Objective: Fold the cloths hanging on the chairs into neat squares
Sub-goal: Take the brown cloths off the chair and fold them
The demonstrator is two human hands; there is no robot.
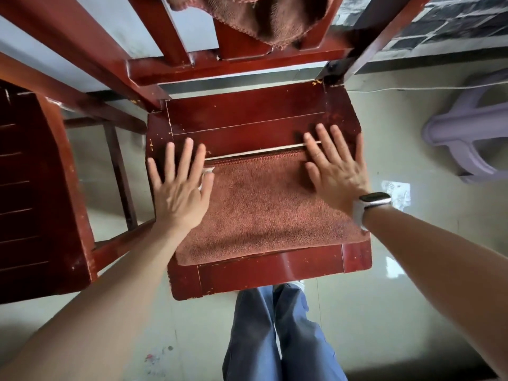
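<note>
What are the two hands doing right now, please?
Left hand: open, flat on the folded cloth.
Right hand: open, flat on the same cloth.

You are looking past the work at a pale purple plastic stool (464, 133) standing on the glossy tiled floor (412, 270) at right, a thin white cord (428, 88) lying along the dark brick wall (439, 26), and your blue trouser legs (277, 336) showing below.
</note>
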